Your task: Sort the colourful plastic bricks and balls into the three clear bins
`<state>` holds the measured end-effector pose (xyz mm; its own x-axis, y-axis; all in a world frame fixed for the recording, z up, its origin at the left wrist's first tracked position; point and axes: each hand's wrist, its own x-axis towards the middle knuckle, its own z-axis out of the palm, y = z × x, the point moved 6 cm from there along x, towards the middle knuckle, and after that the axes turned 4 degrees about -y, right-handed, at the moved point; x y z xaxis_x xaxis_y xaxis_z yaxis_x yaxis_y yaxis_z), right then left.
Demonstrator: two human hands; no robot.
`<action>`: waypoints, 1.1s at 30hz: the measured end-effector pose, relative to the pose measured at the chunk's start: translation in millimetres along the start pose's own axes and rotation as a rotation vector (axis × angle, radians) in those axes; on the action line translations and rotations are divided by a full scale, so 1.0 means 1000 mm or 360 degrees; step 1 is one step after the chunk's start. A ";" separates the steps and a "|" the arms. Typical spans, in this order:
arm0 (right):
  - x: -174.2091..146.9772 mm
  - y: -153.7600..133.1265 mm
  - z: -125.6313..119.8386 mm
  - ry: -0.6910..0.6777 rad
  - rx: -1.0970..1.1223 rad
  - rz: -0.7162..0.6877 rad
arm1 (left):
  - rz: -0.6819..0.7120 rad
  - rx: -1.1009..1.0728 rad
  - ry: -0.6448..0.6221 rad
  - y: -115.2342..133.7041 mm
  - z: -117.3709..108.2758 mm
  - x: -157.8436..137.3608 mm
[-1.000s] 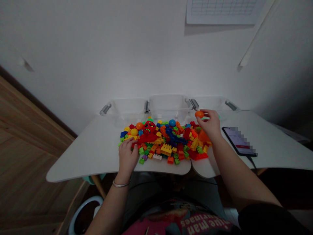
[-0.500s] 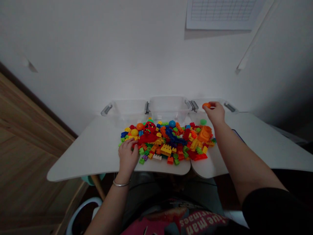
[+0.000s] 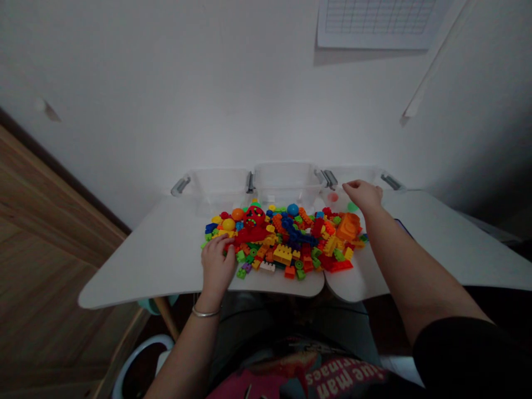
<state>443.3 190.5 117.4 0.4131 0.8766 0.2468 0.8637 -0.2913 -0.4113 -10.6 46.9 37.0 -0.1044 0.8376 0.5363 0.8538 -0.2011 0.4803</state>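
Observation:
My right hand [image 3: 364, 195] is over the right clear plastic bin [image 3: 344, 176], its fingers stretched out with nothing between them. Through that bin's front wall show a blurred orange ball [image 3: 332, 197] and a green ball [image 3: 352, 206]. On the left, my left hand [image 3: 218, 260] lies with loosely spread fingers at the edge of a heap of toy bricks [image 3: 282, 254], beside a red toy piece [image 3: 251, 235]. It grips nothing that I can see. An orange ball [image 3: 238, 214], a yellow ball [image 3: 228, 224] and a blue ball [image 3: 293, 210] sit in the heap.
Behind the heap stand a middle clear bin [image 3: 286, 176] and a left clear bin [image 3: 222, 180], with grey latches between. The white table [image 3: 141, 266] has a seam at its front middle. A dark flat object [image 3: 403, 228] lies partly behind my right forearm.
My right hand has let go of the orange ball, which now shows low inside the right bin. The hand sits slightly lower. My left hand has stayed in place.

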 end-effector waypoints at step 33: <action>-0.121 -0.124 0.051 -0.0191 -0.0129 -0.1140 | -0.0031 -0.0025 -0.0005 0.002 -0.001 0.001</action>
<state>271.8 139.9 93.9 -0.2915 0.8974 0.3312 0.9310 0.3457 -0.1174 -9.7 46.7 38.6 -0.1194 0.8432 0.5242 0.8435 -0.1923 0.5015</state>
